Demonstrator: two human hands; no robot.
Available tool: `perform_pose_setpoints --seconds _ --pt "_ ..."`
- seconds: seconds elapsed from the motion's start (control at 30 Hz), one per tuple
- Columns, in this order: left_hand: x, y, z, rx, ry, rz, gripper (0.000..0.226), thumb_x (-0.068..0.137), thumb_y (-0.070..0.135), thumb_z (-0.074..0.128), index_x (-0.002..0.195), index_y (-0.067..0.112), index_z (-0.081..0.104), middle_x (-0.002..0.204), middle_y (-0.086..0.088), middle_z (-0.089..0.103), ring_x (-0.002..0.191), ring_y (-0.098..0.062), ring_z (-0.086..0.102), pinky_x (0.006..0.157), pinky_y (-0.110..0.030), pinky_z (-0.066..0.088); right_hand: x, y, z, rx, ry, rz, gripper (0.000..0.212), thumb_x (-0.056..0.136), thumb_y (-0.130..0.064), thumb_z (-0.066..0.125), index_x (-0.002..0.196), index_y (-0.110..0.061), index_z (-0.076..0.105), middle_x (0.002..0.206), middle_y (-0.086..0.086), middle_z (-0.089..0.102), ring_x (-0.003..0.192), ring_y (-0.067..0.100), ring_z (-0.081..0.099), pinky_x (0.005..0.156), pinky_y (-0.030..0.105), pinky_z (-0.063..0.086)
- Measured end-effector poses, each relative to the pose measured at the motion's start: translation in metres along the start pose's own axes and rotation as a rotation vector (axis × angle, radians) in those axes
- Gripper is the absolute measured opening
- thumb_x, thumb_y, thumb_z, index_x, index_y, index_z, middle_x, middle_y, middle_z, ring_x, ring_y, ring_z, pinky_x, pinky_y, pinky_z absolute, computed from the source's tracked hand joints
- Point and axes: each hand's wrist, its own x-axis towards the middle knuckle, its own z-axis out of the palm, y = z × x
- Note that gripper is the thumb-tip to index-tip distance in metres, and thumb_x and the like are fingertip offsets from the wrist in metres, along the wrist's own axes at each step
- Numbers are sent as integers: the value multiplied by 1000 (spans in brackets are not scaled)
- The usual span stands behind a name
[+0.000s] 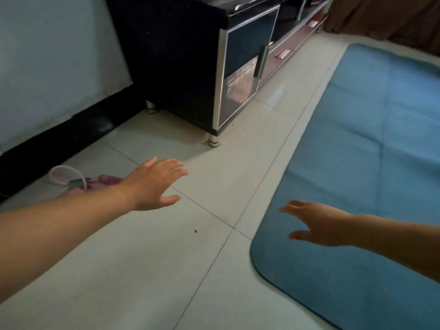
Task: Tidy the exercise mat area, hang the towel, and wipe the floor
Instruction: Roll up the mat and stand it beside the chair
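The left hand (154,184) is hanging in the air at the middle left of the frame, with its fingers spread wide and nothing in it. The right hand (319,225) is floating at the lower right, above the near corner of the blue mat (381,139), fingers wide too and holding nothing. The mat is lying flat on the pale floor (166,270), filling the right side of the frame.

A pink rope (71,179) is sitting on the floor at the left, partly hiding behind the left arm (59,222) (it looks like a skipping rope, but I cannot be sure). It could be getting missed there, or a foot could be catching in its loop. The mat could be sliding on the shiny tiles if someone is pulling one corner fast. A small dark speck (195,231) is lying on the floor below the left hand, and more bits are sitting by the foot of the black cabinet (190,67). A quick wipe could be skipping them. No towel is showing.
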Motion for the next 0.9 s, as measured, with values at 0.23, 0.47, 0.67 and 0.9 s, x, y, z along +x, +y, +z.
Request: perform_pose_setpoints --seconds 0.23,0.47,0.67,0.9 --pt "61 76 -42 34 -76 64 62 90 48 46 144 29 21 151 7 23 136 -14 28 108 -31 29 -15 71 18 155 135 70 67 88 -49 55 144 -22 29 145 -1 35 129 18 41 104 29 35" --pt "120 166 2 -87 -170 16 58 91 43 48 142 33 24 148 5 29 132 -16 35 104 -35 40 -3 144 78 344 183 177 72 86 -48 58 144 -19 28 145 3 34 129 22 41 105 31 34" --pt "166 214 19 -135 -313 -58 57 90 40 48 142 34 24 145 2 34 126 -21 42 96 -40 45 9 176 110 432 233 256 68 85 -43 61 141 -17 33 144 5 34 128 28 39 104 40 38" --pt "194 246 41 -225 -389 -53 60 89 38 52 142 30 26 145 1 36 127 -21 43 102 -39 41 5 180 154 365 247 254 69 84 -48 59 140 -18 32 152 2 19 139 23 20 108 40 34"
